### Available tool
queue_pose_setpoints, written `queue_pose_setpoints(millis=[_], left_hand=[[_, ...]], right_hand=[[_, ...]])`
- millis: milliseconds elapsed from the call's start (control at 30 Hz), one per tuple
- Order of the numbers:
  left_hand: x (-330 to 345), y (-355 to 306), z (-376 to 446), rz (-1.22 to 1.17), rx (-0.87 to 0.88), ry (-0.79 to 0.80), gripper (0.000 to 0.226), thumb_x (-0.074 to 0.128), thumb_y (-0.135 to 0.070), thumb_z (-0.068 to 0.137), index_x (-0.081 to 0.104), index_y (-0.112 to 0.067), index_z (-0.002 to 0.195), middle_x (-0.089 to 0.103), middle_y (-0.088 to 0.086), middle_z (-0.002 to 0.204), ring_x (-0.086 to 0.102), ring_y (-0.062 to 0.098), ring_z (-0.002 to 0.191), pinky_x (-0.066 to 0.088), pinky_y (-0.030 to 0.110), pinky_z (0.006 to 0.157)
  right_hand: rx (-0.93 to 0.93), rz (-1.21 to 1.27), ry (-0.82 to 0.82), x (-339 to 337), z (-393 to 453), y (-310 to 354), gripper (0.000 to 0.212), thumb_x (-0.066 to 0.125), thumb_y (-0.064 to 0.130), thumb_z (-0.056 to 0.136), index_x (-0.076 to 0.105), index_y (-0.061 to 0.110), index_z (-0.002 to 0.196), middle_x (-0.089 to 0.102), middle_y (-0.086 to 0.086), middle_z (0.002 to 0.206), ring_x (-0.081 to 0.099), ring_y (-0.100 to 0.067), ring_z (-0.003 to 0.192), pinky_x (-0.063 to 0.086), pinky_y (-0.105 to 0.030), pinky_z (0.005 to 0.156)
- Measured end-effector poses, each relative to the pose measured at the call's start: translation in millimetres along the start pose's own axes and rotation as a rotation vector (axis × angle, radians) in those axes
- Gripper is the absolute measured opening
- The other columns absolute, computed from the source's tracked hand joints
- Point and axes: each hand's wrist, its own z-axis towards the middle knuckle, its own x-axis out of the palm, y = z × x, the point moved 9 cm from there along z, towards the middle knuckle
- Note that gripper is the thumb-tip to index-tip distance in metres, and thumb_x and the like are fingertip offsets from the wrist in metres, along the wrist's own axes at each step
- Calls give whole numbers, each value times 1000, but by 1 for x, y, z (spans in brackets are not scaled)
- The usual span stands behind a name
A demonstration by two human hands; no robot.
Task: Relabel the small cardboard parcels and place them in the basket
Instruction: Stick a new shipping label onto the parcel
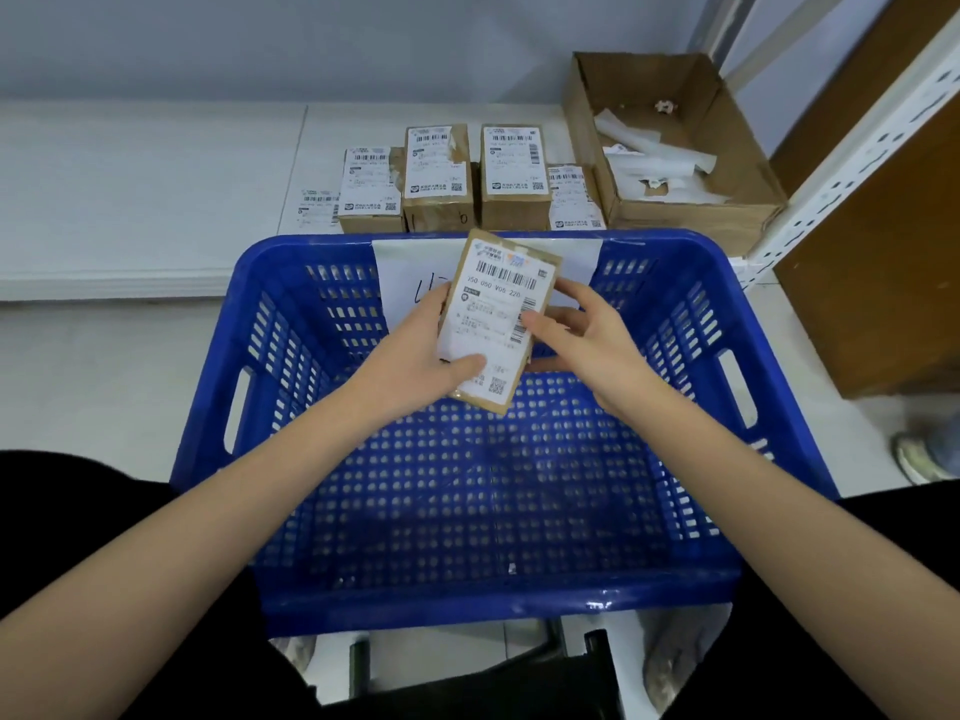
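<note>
Blue perforated basket, brown parcel

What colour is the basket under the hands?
Blue, with slotted walls and a perforated floor; the basket shows plainly in the head view.

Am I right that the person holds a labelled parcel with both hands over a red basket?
Not quite: the basket is blue, not red. The head view shows the left hand and right hand holding the labelled parcel over it.

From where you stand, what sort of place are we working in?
Probably a parcel sorting or mailroom corner. Labelled cardboard parcels stand in a row on the white table, a blue basket waits below the held parcel, and a perforated metal shelf post rises on the right.
</note>
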Motion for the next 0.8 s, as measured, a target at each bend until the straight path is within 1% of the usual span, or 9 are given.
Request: queue_pose_setpoints(millis=[33, 100, 167, 267, 333, 433, 567, 700, 800], left_hand=[[-2, 1, 2, 30, -16, -39, 73, 73, -25, 83, 31, -20, 142, 46, -17, 126, 46, -3, 109, 43, 10, 83], [-3, 6, 6, 119, -55, -99, 89, 81, -45, 70, 31, -20, 140, 45, -11, 136, 48, 8, 120, 46, 33, 92], [-4, 9, 10, 215, -132, -135, 107, 81, -59, 60, 26, -16, 142, 44, -4, 138, 50, 16, 121, 46, 44, 92], [-4, 10, 16, 379, -243, -173, 120, 79, -66, 57, 19, -7, 144, 41, 6, 136, 49, 24, 121, 46, 42, 88], [-4, 11, 21, 464, -304, -183, 118, 78, -67, 59, 21, -5, 142, 41, 9, 134, 48, 26, 121, 43, 39, 85], [-6, 16, 30, 490, -351, -206, 104, 77, -65, 62, 30, -7, 134, 44, 9, 130, 49, 26, 119, 41, 36, 78], [-20, 11, 45, 536, -322, -242, 101, 74, -67, 63, 32, -8, 133, 47, 8, 128, 52, 27, 116, 42, 37, 79], [-47, 2, 63, 595, -329, -323, 98, 71, -69, 65, 33, -7, 131, 50, 9, 125, 56, 27, 111, 42, 36, 74], [-73, -4, 80, 648, -339, -390, 97, 70, -68, 67, 33, -6, 131, 50, 11, 125, 55, 29, 111, 40, 36, 74]], right_hand=[[10, 19, 6, 3, 1, -1, 58, 66, 17, 89, 38, 14, 141, 64, -13, 116, 68, -21, 98, 60, -42, 73], [21, 46, 8, 9, 2, -1, 56, 64, 18, 91, 38, 12, 140, 64, -14, 116, 69, -22, 94, 60, -38, 68], [22, 40, -8, 13, 5, 0, 57, 62, 19, 92, 36, 10, 142, 64, -14, 117, 69, -19, 92, 58, -29, 59], [69, 77, -29, 21, 10, -4, 58, 61, 17, 93, 33, 12, 143, 65, -5, 105, 67, -12, 86, 55, -24, 53], [110, 94, -49, 23, 15, -7, 58, 63, 16, 92, 35, 14, 143, 64, 1, 98, 65, -7, 81, 54, -22, 51], [135, 91, -62, 25, 25, -6, 58, 64, 16, 91, 38, 16, 142, 64, 1, 100, 66, -10, 85, 58, -29, 60], [156, 82, -59, 28, 41, 6, 50, 63, 18, 91, 42, 18, 136, 64, 4, 95, 66, -18, 90, 59, -37, 69], [141, 7, -85, 27, 66, 27, 29, 51, 35, 97, 50, 16, 119, 61, -5, 117, 64, -23, 98, 59, -44, 75], [-29, -262, -164, 20, 90, 60, 28, 50, 29, 96, 53, 12, 118, 60, -8, 119, 61, -26, 99, 56, -45, 80]])
